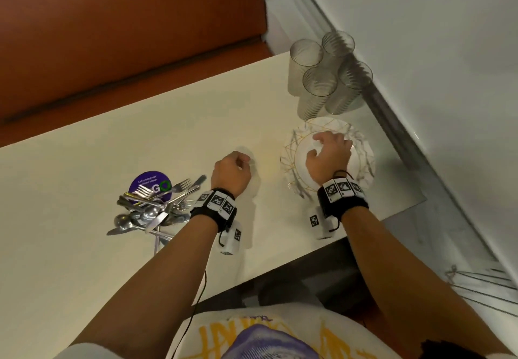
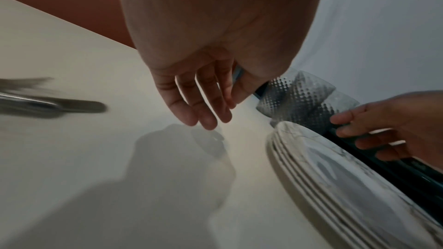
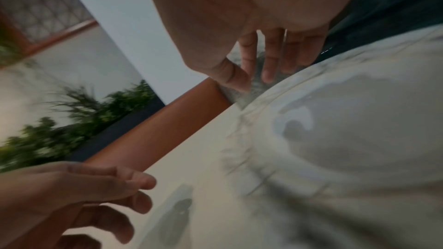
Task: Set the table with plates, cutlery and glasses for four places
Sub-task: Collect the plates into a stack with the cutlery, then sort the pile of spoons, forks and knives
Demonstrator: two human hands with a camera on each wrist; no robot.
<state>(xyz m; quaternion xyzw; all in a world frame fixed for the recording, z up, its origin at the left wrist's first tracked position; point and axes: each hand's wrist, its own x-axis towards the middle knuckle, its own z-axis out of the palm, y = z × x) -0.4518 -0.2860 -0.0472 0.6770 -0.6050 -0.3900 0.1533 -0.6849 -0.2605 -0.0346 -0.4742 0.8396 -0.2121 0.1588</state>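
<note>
A stack of several marbled white plates (image 1: 361,162) with gold lines sits at the table's right side. My right hand (image 1: 326,145) hovers just over the top plate with fingers loosely bent, holding nothing; the right wrist view shows its fingertips (image 3: 267,75) above the plate stack (image 3: 347,120). My left hand (image 1: 242,162) hangs over bare table left of the plates, fingers relaxed and empty, as its fingers (image 2: 203,113) show in the left wrist view. Several clear glasses (image 1: 322,78) stand behind the plates. A pile of forks, knives and spoons (image 1: 151,210) lies left of my left hand.
The white table (image 1: 140,140) ends near my body in front. A grey wall ledge (image 1: 392,112) runs along the table's right side, close to the glasses and plates. An orange bench (image 1: 126,36) stands behind the table. A purple round coaster (image 1: 148,182) lies under the cutlery.
</note>
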